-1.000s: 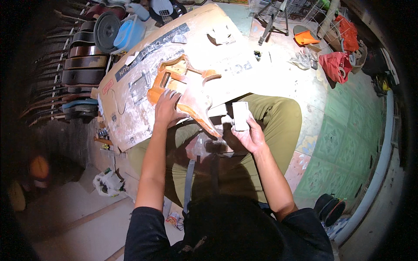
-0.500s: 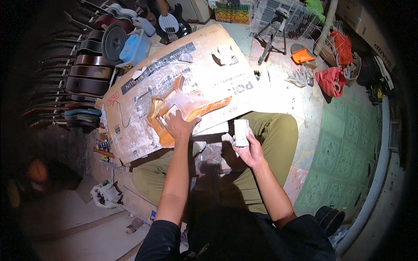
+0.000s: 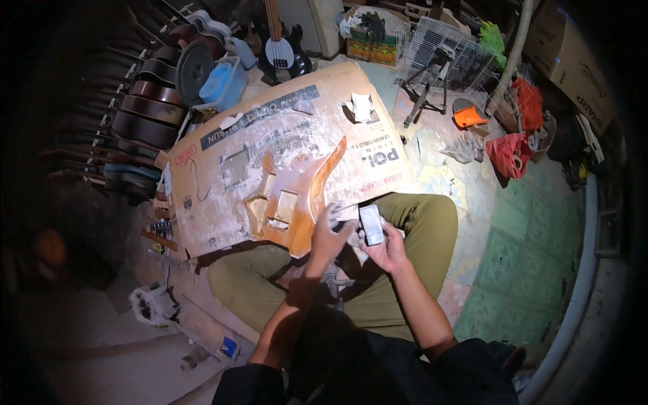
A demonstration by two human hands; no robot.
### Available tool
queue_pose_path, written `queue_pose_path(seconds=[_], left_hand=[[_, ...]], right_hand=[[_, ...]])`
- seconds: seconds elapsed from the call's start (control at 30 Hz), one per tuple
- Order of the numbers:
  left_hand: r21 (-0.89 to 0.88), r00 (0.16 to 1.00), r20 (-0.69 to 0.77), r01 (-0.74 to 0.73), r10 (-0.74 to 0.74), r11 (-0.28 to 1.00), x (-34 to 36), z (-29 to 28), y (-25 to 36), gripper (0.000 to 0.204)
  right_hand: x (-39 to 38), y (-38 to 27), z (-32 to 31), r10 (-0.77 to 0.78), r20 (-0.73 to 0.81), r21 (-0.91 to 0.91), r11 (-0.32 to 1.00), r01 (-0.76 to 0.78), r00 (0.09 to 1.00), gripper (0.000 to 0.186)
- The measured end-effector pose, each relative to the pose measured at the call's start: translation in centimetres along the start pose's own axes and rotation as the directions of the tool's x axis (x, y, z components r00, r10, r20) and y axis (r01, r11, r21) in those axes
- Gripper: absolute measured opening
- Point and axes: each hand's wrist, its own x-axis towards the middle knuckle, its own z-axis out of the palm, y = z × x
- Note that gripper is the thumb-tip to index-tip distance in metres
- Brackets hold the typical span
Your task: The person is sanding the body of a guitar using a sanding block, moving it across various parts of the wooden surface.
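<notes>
A wooden electric guitar body [image 3: 305, 206], orange at the edge with pale cut-out cavities, lies flat on a dusty cardboard sheet [image 3: 223, 202]. Just off its near right edge is my left hand [image 3: 327, 237], fingers apart and slightly blurred, holding nothing that I can see. My right hand [image 3: 387, 254] grips a small pale rectangular block [image 3: 371, 225] over my right thigh. The block looks like a sanding block; its underside is hidden by my palm. A short gap separates the two hands.
A row of guitars [image 3: 145, 125] stands at the left, beside a blue plastic tub [image 3: 223, 84]. A black electric bass [image 3: 282, 54] leans behind the cardboard. Toward the far right are a small tripod [image 3: 428, 84], a wire cage [image 3: 466, 61] and a red bag [image 3: 509, 155].
The guitar body has turned, its long horn now pointing away from me. My left hand has come off it and moved right toward the block, which is tilted differently in my right hand.
</notes>
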Motion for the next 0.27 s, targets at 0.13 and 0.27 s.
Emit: queue_pose_path(seconds=[0.13,0.27], left_hand=[[0.062,0.986,0.15,-0.081,0.071,0.995,-2.1,1.5,0.4,0.071],[0.09,0.983,0.183,-0.048,0.031,0.995,-1.7,0.8,1.0,0.07]], right_hand=[[-0.1,0.2,0.1,0.028,-0.025,-0.096,0.995,-0.03,0.999,0.04],[-0.2,0.2,-0.2,0.03,0.066,-0.198,0.98,-0.016,0.997,0.046]])
